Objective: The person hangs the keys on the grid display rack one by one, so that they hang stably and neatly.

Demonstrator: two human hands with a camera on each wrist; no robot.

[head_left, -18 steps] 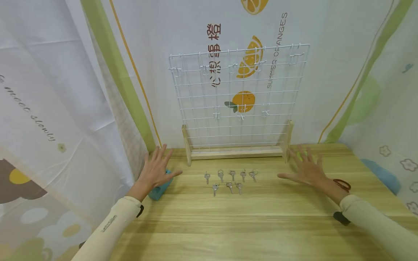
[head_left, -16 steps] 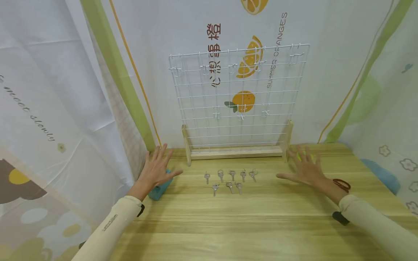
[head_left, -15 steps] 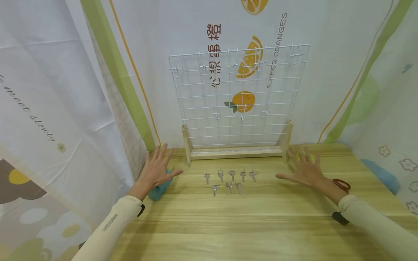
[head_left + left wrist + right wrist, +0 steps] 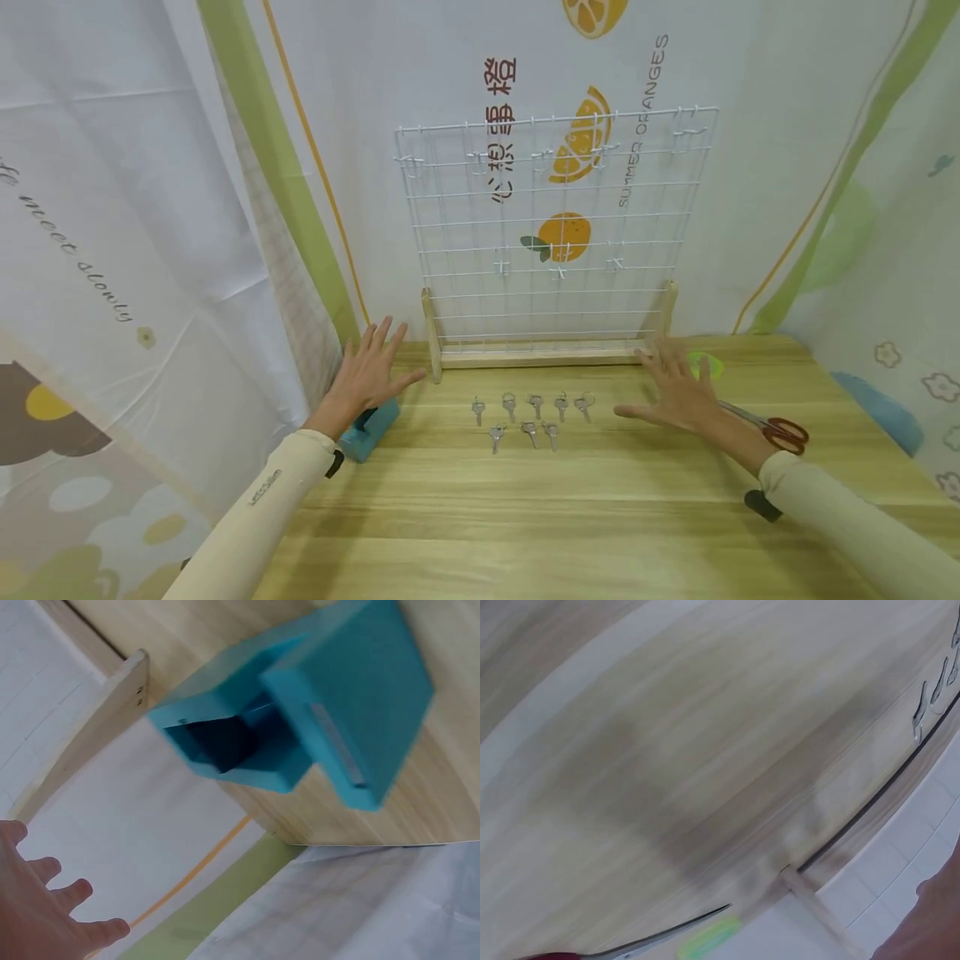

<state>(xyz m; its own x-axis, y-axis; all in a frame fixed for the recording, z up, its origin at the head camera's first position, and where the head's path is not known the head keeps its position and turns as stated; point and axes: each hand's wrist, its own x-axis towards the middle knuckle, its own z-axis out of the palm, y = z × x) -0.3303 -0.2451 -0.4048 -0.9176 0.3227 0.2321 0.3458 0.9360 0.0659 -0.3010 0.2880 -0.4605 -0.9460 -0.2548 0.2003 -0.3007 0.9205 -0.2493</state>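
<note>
My left hand (image 4: 369,377) is spread above the table's left side, holding nothing, over a teal blocky holder (image 4: 369,433) with a dark hollow. In the left wrist view that teal holder (image 4: 352,697) fills the upper middle, and the left hand's fingers (image 4: 71,894) stick out straight at lower left. My right hand (image 4: 675,398), fingers apart, hovers to the right of several silver keys with rings, such as one key (image 4: 536,405) in the back row and another key (image 4: 497,437) in the front row. Only part of the right hand (image 4: 930,922) shows in the right wrist view.
Behind the keys a white wire grid rack (image 4: 555,218) with several hooks stands on a wooden base (image 4: 547,360). Red-handled scissors (image 4: 784,435) and a yellow-green ring-like item (image 4: 707,365) lie at the right. Printed curtains (image 4: 360,83) close off the back and sides.
My right hand has moved left toward the keys, uncovering more of the scissors and the yellow-green item. My left hand has shifted slightly up and right; the head view has tilted a little.
</note>
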